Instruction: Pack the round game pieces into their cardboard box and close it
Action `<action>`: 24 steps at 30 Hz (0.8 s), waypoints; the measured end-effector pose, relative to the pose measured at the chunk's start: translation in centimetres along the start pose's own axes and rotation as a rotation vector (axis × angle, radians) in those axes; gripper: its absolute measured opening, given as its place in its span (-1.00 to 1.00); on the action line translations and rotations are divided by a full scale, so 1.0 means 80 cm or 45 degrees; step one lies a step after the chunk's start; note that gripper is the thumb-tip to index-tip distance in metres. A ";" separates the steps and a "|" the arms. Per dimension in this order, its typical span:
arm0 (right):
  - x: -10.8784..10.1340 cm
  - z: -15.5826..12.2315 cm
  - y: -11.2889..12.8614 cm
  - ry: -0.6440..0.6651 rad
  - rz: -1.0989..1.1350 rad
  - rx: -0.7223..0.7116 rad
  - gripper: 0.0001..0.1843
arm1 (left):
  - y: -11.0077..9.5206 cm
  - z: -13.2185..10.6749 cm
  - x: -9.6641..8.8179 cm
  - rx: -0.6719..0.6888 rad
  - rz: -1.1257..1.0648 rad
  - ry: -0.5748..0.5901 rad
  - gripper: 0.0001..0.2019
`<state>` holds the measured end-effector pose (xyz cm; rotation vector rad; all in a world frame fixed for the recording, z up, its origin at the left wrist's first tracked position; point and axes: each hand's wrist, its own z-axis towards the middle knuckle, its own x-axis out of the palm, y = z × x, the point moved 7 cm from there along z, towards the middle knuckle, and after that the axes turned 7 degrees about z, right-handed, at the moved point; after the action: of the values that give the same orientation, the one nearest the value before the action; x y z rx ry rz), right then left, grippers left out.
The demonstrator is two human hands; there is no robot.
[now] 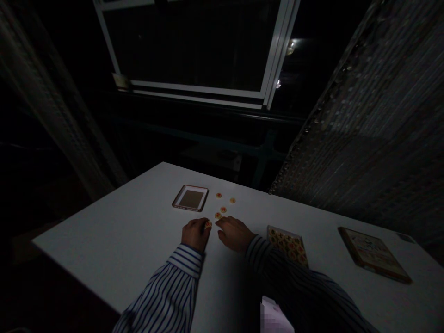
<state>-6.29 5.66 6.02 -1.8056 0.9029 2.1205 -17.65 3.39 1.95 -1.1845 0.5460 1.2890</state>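
Both my hands rest on a white table (114, 240) in a dim room. My left hand (195, 232) is curled, with a small round wooden disc (208, 225) pinched at its fingertips. My right hand (236, 232) lies just to the right, fingers bent, its fingertips by another disc (218, 215). Three more discs with red marks (224, 209) lie scattered just beyond the hands. Both sleeves are white with blue stripes.
An open shallow box (190, 198) lies beyond the left hand. A tray of several marked discs (288, 245) sits by my right forearm. A flat brown board (373, 253) lies at the far right. A dark window and curtains stand behind the table.
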 end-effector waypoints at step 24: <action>-0.045 -0.032 -0.005 -0.076 0.064 0.050 -0.61 | -0.011 -0.007 -0.015 0.060 -0.190 -0.214 -0.68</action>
<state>-3.17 5.27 9.17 -1.7092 0.9780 2.1582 -17.02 2.48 3.07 -1.0463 0.3564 1.2278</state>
